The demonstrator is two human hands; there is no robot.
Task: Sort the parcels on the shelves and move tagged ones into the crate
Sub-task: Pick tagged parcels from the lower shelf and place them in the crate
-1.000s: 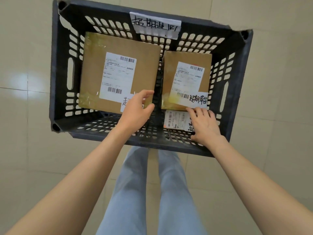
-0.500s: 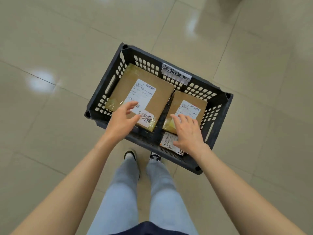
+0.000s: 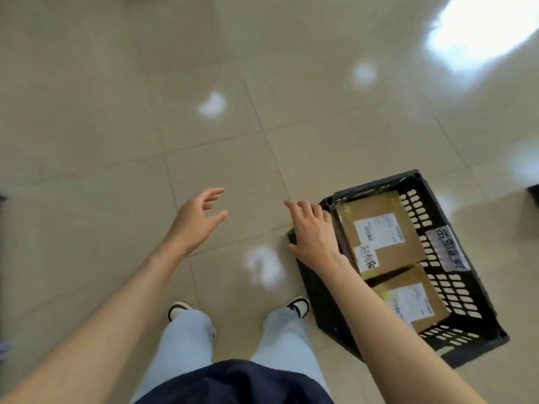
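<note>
Sitting on the tiled floor (image 3: 122,83) to the person's right, the black slatted crate (image 3: 455,290) holds two brown parcels side by side: the larger parcel (image 3: 379,228) with a white shipping label and a handwritten tag, and the smaller parcel (image 3: 414,301) nearer the camera. The right hand (image 3: 313,233) hovers over the crate's near corner, fingers loosely extended, gripping nothing. The left hand (image 3: 195,218) hangs over bare floor, fingers spread and relaxed, empty. White shoes (image 3: 299,306) show below
</note>
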